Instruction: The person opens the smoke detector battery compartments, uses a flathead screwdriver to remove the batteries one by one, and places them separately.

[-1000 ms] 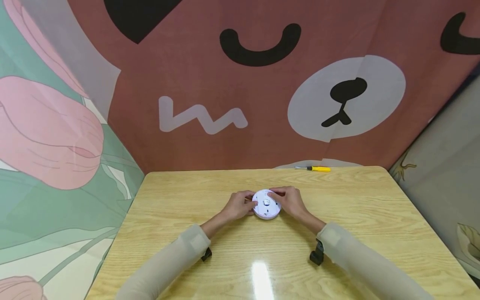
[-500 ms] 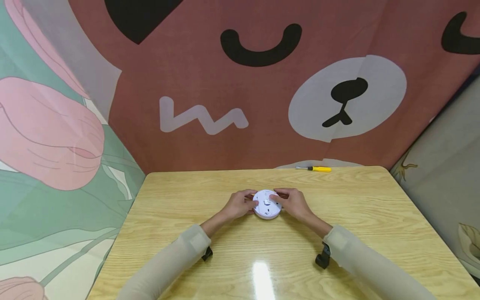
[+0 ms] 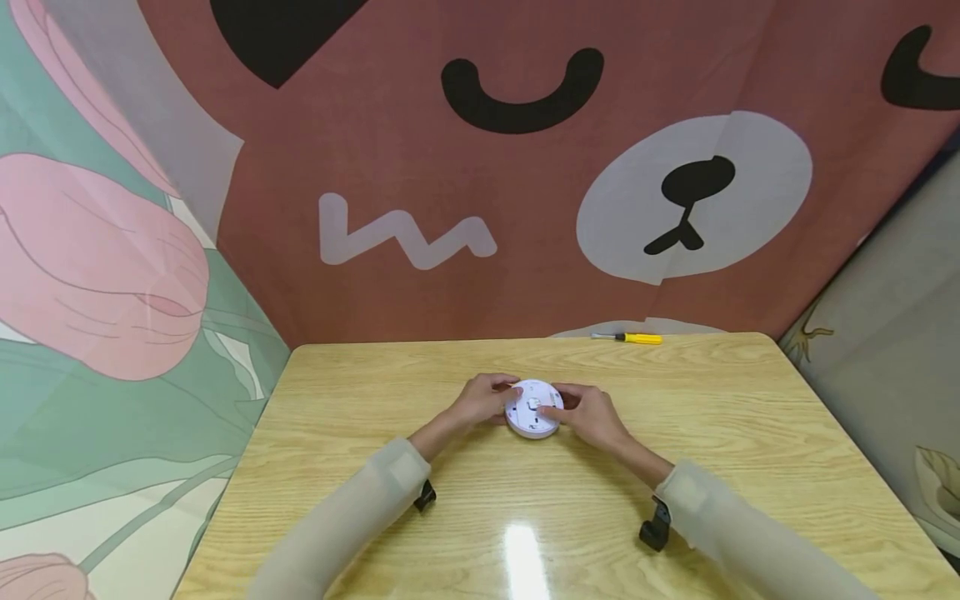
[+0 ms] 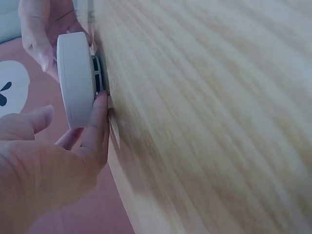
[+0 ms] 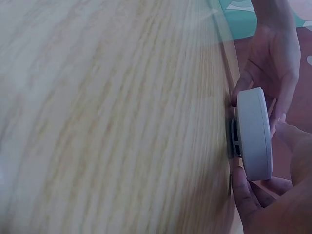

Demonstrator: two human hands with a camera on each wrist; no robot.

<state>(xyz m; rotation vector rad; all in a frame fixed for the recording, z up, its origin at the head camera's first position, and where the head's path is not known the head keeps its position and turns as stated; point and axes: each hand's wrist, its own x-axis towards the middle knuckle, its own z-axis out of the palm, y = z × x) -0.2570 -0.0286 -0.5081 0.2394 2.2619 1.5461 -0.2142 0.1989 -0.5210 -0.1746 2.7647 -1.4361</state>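
Observation:
A round white smoke detector (image 3: 531, 423) is held just over the table, its flat face with slots and a central opening turned up. Its slotted, vented part (image 4: 97, 73) points down at the wood. My left hand (image 3: 477, 400) holds the left side of the rim, fingers beneath and thumb at the upper left of the face. On the opposite side my right hand (image 3: 595, 417) grips the rim, its thumb lying on the face near the centre. Both wrist views show fingers under the edge of the smoke detector (image 5: 254, 136).
A screwdriver with a yellow handle (image 3: 642, 339) lies at the far edge of the wooden table (image 3: 375, 375). Behind the table hangs a printed cloth (image 3: 390, 150) with a bear face. Light glares off the near tabletop.
My left hand has shifted toward the far side of the rim. The right hand has slid slightly right and nearer, its thumb lower on the face. The smoke detector stays in place.

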